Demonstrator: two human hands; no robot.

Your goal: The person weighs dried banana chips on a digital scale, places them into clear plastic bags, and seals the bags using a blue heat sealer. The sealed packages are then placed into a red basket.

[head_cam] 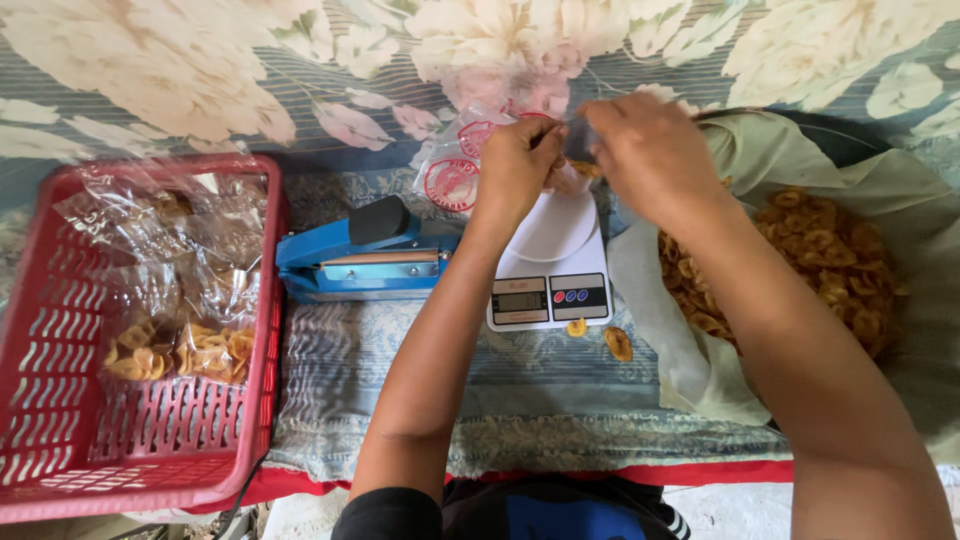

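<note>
Currently both hands — left hand [515, 160], right hand [645, 150] — pinch the clear bag [462, 165] mouth over the scale [552, 265]; keep it centred, upright.

We look down on a soft surface covered by a floral cloth [200, 70], its big cream and pale pink blossoms spread over a grey-blue striped ground. Nearer to us lies a second, lighter blue patterned cloth [520, 390] with a pale lacy border [560, 440] along its front edge, and under that border a strip of red fabric [620, 472] shows. Below the red strip we see a bit of pale, mottled floor [730, 510]. The light is soft and even, like daylight, with only faint shadows. We see no walls or windows from this angle.
</note>
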